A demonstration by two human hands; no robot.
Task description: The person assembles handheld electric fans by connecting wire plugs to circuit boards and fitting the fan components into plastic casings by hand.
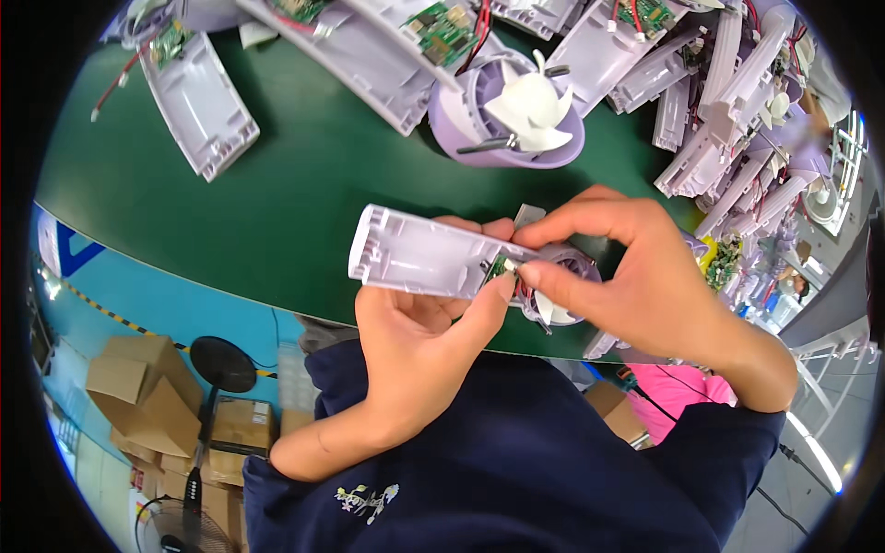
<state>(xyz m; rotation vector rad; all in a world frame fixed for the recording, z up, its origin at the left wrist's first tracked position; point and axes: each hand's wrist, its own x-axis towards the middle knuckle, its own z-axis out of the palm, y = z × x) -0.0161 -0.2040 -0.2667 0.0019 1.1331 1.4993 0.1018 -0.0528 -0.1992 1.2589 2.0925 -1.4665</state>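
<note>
A pale lilac handheld-fan housing half (424, 256), hollow side up, lies across my hands near the table's front edge. My left hand (419, 323) is wrapped round it from below, with the thumb pressed by the small green circuit board (499, 268). Close to that thumb, the thumb and forefinger of my right hand (613, 263) pinch at a small white connector (510, 264) on the board. Whether the pinch takes in the connector or its wires is too small to tell. The white fan blades (553, 311) at the housing's round end are partly hidden beneath my right hand.
On the green table (304, 175), a lilac fan head with white blades (530, 111) lies beyond my hands. A separate housing half (203, 111) rests at the far left. Several housings with red wires are piled at the right (737, 120). Cardboard boxes (147, 387) stand below left.
</note>
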